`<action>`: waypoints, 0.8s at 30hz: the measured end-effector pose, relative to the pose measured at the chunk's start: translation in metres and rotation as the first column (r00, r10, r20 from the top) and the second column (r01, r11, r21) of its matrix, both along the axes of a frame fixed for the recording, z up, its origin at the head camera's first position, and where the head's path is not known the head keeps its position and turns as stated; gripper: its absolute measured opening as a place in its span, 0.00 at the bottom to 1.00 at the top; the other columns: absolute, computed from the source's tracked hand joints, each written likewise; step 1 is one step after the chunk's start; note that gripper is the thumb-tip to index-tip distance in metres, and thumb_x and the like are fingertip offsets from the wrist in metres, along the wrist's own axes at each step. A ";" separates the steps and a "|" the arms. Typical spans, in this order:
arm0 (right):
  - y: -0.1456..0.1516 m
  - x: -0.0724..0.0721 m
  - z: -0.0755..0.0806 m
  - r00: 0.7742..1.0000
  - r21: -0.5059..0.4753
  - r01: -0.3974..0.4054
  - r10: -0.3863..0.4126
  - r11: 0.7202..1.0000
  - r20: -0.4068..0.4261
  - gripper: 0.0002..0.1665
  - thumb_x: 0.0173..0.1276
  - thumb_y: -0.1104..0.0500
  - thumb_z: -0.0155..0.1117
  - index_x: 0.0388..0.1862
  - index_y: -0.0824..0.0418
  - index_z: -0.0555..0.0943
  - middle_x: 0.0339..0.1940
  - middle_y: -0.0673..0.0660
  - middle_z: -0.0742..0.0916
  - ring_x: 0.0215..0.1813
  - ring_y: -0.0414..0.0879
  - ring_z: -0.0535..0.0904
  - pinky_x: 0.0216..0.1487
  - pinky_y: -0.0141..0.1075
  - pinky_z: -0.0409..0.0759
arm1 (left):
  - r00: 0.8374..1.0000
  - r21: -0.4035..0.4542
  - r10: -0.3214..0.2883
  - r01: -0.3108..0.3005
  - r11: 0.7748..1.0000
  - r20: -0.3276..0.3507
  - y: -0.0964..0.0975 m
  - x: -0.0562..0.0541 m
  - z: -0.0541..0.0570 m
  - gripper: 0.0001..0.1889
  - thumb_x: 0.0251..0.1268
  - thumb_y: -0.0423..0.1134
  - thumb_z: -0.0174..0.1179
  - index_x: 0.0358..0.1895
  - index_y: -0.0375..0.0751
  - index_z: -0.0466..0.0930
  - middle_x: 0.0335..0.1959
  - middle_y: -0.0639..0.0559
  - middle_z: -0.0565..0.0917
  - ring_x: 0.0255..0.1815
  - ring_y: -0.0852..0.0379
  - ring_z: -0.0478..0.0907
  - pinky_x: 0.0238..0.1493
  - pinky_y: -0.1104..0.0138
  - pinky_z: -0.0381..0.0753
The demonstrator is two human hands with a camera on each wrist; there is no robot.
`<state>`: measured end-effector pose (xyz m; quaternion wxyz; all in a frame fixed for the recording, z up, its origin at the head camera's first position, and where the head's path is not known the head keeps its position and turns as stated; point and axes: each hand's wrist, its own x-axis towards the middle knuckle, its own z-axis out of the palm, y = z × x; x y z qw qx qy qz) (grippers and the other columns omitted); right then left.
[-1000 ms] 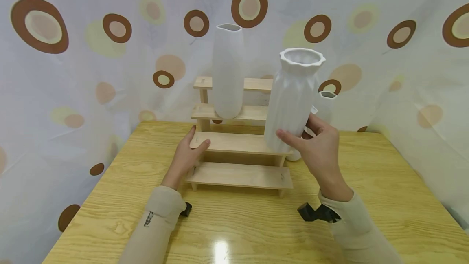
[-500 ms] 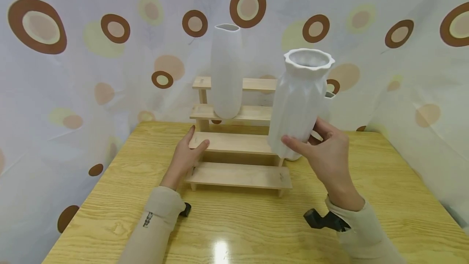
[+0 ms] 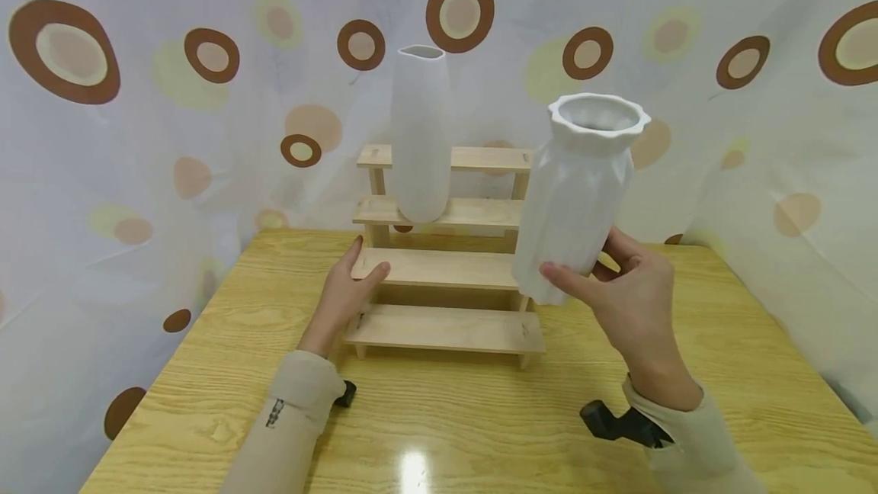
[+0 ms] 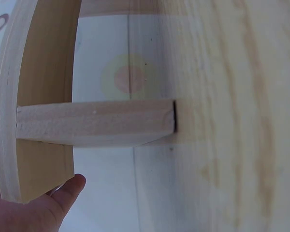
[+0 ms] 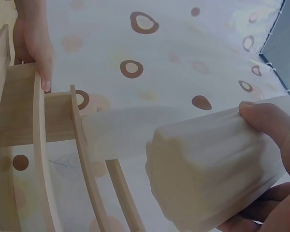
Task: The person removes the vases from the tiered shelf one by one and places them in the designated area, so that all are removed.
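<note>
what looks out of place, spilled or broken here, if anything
Nothing stands out. The tall vase stands upright on the shelf. The ridged vase tilts slightly, but the right hand holds it. No spill or breakage shows.

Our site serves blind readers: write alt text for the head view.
A right hand holds a ribbed white vase near the right end of a four-tier wooden stand on a table. The left hand grips the stand's left side; a smooth white vase stands on its second-highest shelf.
</note>
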<state>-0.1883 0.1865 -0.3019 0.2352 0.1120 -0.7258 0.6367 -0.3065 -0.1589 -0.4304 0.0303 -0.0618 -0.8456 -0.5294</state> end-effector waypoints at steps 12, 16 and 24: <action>0.013 0.010 0.001 1.000 -0.080 -0.003 0.003 0.997 -0.006 0.37 0.47 0.71 0.81 0.60 0.64 0.82 0.55 0.62 0.85 0.47 0.50 0.86 0.41 0.36 0.85 | 1.000 0.004 -0.001 0.001 1.000 0.001 0.000 0.001 0.001 0.48 0.67 0.65 0.56 0.81 0.51 0.42 0.80 0.52 0.47 0.79 0.49 0.43 0.75 0.51 0.49; 0.016 0.011 0.000 1.000 -0.099 0.005 -0.006 0.995 -0.012 0.37 0.46 0.73 0.81 0.60 0.65 0.82 0.54 0.62 0.85 0.47 0.50 0.86 0.41 0.36 0.85 | 1.000 0.006 -0.002 0.002 1.000 0.002 0.000 0.001 -0.001 0.48 0.67 0.66 0.56 0.81 0.50 0.42 0.80 0.53 0.47 0.79 0.49 0.43 0.75 0.50 0.49; 0.021 0.011 -0.001 1.000 -0.122 0.015 -0.017 0.992 -0.020 0.35 0.46 0.74 0.81 0.57 0.68 0.82 0.50 0.64 0.86 0.43 0.51 0.87 0.39 0.36 0.85 | 1.000 0.007 0.000 0.000 1.000 0.005 0.001 0.001 0.001 0.49 0.65 0.67 0.56 0.81 0.51 0.42 0.80 0.53 0.47 0.79 0.49 0.42 0.75 0.50 0.49</action>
